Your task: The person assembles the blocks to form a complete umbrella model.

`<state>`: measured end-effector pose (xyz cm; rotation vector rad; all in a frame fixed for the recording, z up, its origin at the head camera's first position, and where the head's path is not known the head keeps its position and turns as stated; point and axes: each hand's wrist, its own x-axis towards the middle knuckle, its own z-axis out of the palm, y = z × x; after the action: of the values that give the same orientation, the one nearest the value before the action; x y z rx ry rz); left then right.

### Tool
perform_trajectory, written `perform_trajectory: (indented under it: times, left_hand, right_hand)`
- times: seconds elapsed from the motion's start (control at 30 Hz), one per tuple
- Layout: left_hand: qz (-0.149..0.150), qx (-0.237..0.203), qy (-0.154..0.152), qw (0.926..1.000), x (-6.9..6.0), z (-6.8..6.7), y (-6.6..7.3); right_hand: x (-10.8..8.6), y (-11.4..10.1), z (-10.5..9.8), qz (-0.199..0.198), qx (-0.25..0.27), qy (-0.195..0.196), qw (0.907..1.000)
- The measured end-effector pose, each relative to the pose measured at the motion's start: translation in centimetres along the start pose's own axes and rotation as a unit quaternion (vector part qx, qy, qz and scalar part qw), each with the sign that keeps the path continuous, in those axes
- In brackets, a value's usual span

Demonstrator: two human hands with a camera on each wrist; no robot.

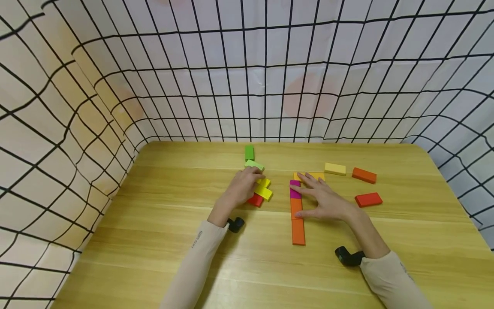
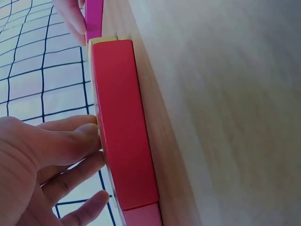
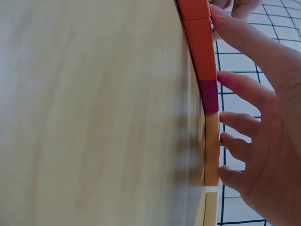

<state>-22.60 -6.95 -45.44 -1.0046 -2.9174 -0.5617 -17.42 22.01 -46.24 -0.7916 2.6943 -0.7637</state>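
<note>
Head view: row of blocks laid out on the surface (image 1: 154,236), near orange block (image 1: 298,231) and second orange block (image 1: 296,207) end to end, magenta block (image 1: 295,194) next, amber block (image 1: 318,176) set crosswise at the far end. Row is overlaid by the right hand (image 1: 322,197), fingers spread and nothing grasped; blocks are touched by fingertips only, as borne out in the right wrist view.

Left of the row, a loose cluster is reached by the left hand (image 1: 242,185): two yellow blocks (image 1: 264,192), one lying across the other, and a red block (image 1: 255,201) beside them. Whether anything is pinched there cannot be told; fingertips are partly hidden.

Progress, as judged: four blocks are aligned. Still unjoined are the cluster, light green block (image 1: 254,165), green block (image 1: 249,152), and at right a pale yellow block (image 1: 335,169), an orange-red block (image 1: 364,175) and a second red block (image 1: 368,199).

Writing: small dark print is carried on the left sleeve (image 1: 189,274), illegible. No brand can be read on the blocks.
</note>
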Motion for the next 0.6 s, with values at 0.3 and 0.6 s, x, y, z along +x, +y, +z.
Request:
perform_trajectory:
  times: [0.3,0.6]
  left_hand:
    - [-0.033,0.017,-0.016,0.9992,0.06,-0.10,0.01]
    - [-0.054,0.018,-0.015,0.9983,-0.05,-0.25,0.03]
  right_hand:
    - [-0.10,0.09,-0.04,0.004,-0.005,-0.003,1.0000]
    - [-0.07,0.16,0.13,0.000,-0.002,-0.003,1.0000]
